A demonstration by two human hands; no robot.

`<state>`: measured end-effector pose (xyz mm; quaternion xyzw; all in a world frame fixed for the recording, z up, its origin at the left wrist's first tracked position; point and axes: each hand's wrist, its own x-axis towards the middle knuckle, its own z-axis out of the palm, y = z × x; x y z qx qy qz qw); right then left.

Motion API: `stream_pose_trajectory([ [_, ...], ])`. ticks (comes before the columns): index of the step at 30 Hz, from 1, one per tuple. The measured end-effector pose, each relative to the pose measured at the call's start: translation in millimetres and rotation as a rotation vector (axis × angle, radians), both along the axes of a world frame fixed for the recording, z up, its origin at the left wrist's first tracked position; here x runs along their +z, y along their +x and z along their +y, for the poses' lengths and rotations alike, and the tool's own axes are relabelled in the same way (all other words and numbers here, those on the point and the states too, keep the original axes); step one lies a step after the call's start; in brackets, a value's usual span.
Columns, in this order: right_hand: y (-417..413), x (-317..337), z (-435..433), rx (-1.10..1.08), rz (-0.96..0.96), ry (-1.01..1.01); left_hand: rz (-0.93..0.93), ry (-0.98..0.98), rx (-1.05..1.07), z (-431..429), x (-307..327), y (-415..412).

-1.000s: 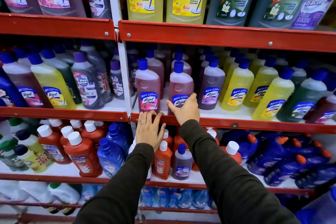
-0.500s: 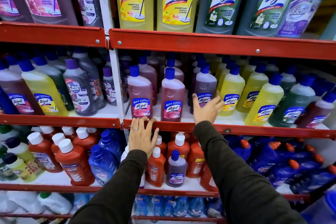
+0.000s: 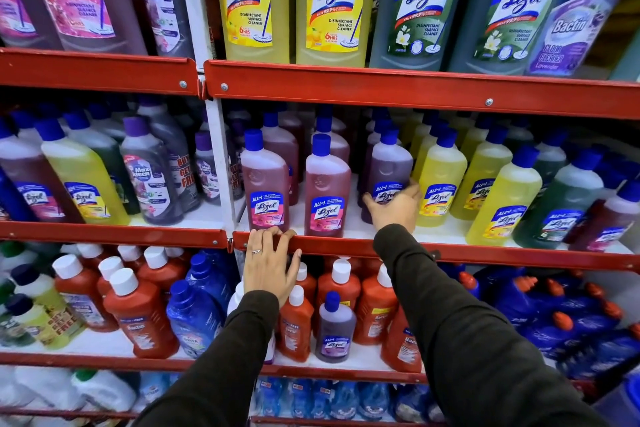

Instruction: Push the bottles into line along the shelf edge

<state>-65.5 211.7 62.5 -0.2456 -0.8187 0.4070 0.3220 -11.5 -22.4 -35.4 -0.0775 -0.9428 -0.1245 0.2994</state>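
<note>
Red shelf rail [image 3: 346, 246] fronts middle shelf | purple Lizol bottle [image 3: 389, 163] upright, right of two pink bottles [image 3: 325, 191], left of yellow bottles [image 3: 440, 180] | right hand [image 3: 393, 206] grips its lower label, fingers curled round | left hand [image 3: 268, 263] rests on rail, fingers draped over edge, ring visible.
</note>
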Motion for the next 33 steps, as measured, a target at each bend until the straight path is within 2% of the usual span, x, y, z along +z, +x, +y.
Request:
stream_pose_trajectory([
  [6, -4, 6, -1, 0.007, -0.050, -0.053, -0.012, -0.006, -0.003, -1, 1, 0],
  [18, 32, -10, -8, 0.058, 0.010, 0.049, -0.038, 0.033, 0.025, 7, 5, 4],
  [29, 53, -12, -10, 0.080, -0.030, 0.110, -0.059, 0.048, 0.043, 11, 13, 8],
  [33, 56, -19, -3, 0.058, 0.094, 0.111, -0.060, 0.052, 0.054, 13, 15, 9],
])
